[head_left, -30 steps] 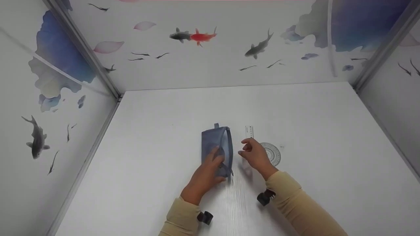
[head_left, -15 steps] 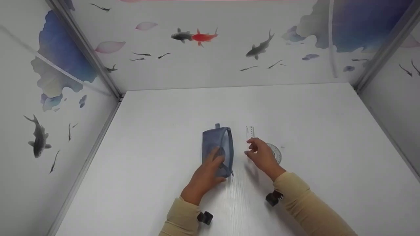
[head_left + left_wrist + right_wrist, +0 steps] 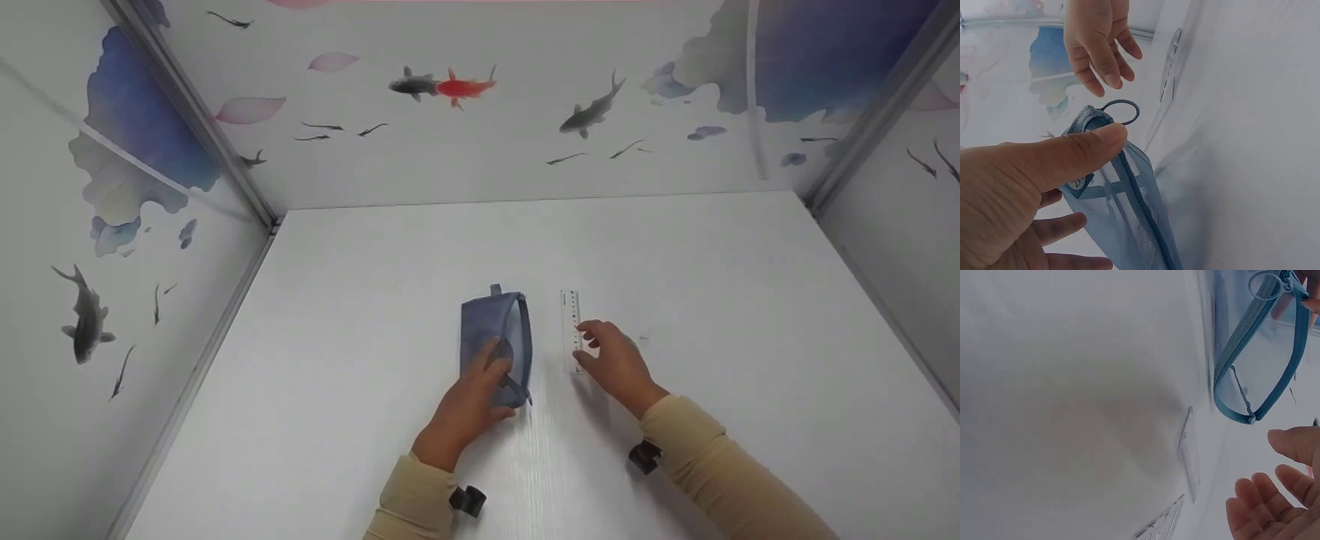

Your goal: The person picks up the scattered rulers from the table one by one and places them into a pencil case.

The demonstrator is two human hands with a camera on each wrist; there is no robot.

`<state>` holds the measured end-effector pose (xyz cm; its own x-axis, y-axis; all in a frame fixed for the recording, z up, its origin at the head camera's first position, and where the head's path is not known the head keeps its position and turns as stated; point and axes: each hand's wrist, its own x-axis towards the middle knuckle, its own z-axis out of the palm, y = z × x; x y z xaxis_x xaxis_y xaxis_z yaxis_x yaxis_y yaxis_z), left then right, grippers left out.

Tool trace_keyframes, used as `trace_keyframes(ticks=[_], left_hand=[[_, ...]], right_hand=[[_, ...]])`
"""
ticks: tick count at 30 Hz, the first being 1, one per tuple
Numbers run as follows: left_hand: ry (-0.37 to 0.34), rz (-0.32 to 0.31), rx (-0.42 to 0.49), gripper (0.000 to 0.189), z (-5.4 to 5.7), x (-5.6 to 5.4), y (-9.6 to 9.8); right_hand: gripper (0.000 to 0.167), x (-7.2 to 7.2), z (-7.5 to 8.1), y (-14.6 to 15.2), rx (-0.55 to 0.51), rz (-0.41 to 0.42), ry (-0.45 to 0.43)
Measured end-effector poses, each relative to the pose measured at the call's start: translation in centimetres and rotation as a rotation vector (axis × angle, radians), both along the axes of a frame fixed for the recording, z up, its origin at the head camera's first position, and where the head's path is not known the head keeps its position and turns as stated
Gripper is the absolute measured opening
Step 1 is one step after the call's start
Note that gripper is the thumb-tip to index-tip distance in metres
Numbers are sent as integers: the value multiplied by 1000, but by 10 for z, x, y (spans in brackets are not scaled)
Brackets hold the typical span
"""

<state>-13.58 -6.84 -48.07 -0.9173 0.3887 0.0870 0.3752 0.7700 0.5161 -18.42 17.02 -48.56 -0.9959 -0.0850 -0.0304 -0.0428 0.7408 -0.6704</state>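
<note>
On a white tabletop (image 3: 345, 315), the right hand (image 3: 619, 364), fingers apart and holding nothing, has shifted away from an open blue mesh zip pouch (image 3: 484, 319), baring more of a clear plastic ruler (image 3: 570, 307) beside it, seemingly within reach. The left hand (image 3: 469, 397) still pinches the pouch.

The right hand (image 3: 619, 365) has moved rightward, uncovering more ruler (image 3: 569, 319).
</note>
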Motion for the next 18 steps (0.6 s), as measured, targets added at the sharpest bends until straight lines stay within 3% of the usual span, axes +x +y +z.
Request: trace_keyframes(ticks=[10, 18], left_hand=[[3, -5, 21, 61, -1, 0, 0], [13, -8, 14, 61, -2, 0, 0]], right_hand=[[50, 2, -5, 12, 132, 62, 73], [56, 0, -7, 20, 221, 82, 70]])
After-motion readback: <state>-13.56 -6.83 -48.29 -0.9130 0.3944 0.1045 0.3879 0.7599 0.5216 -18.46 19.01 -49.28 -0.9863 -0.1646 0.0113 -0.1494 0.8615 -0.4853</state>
